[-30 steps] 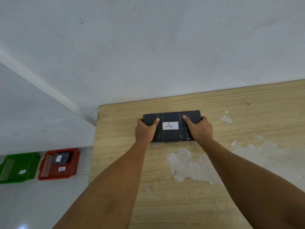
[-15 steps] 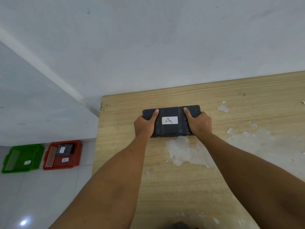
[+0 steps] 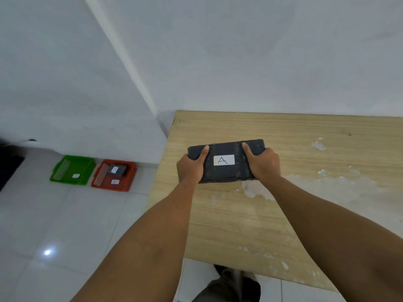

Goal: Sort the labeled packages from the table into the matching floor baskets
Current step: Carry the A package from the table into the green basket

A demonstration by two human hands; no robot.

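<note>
A dark grey package (image 3: pixel 224 172) with a white label reading "A" is over the wooden table (image 3: pixel 305 149), near its far left corner. My left hand (image 3: pixel 190 167) grips its left end and my right hand (image 3: pixel 262 163) grips its right end, thumbs on top. On the floor to the left stand a green basket (image 3: pixel 72 170) with a small white label inside and a red basket (image 3: pixel 113 175) holding a dark package with a white label.
White walls meet in a corner behind the table. The floor is white tile. My leg and shoe (image 3: pixel 229 284) show at the table's near edge. A dark object (image 3: pixel 8 166) sits at the far left edge.
The package has come nearer to me and seems lifted off the table, still held by both hands. The view has swung left and down, showing more floor and both baskets.
</note>
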